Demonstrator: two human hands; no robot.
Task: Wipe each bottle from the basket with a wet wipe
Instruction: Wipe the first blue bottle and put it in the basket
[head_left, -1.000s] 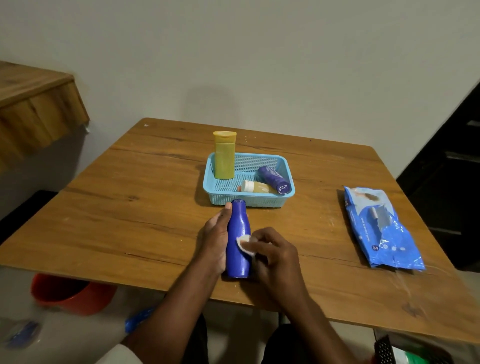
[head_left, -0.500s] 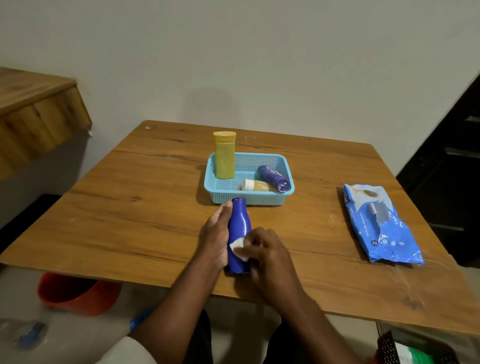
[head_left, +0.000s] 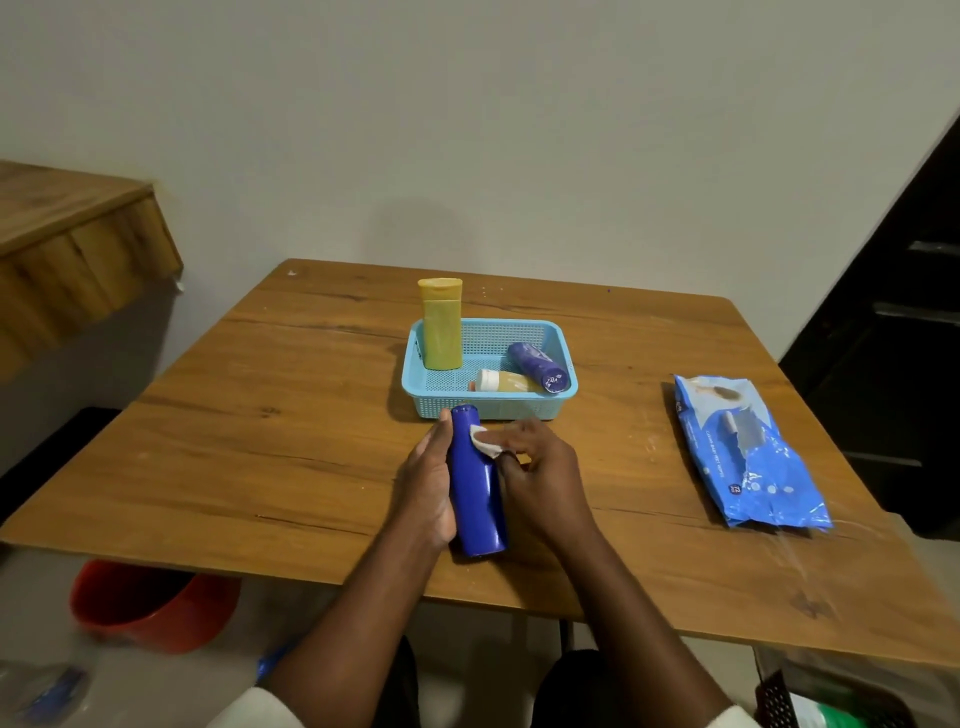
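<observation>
On the floor at the far left, below the table edge, sits an orange bucket (head_left: 148, 605). The wooden table (head_left: 260, 426) fills the middle of the view.

The person's left hand (head_left: 426, 483) is wrapped round the left side of a dark blue bottle (head_left: 477, 483), with the thumb reaching up beside the bottle's neck and the palm against its body. The bottle is held just over the table's near part, its cap end pointing away from the person and its base toward them. It lies between the two hands.

Against the upper right side of the bottle, near the neck, a small white wet wipe (head_left: 484, 440) is pressed by the right hand (head_left: 545, 475), whose fingers pinch the wipe while the rest of that hand lies just beside the bottle's body.

Just beyond the bottle's cap stands a light blue basket (head_left: 431, 402). In its left rear corner a yellow bottle (head_left: 441, 325) stands upright. On the basket's floor lie a small pale bottle with a white cap (head_left: 504, 382) and, touching it on the right, a purple bottle (head_left: 537, 364) tilted against the right wall.

Well apart to the right, a blue pack of wet wipes (head_left: 748, 452) lies flat on the table.
</observation>
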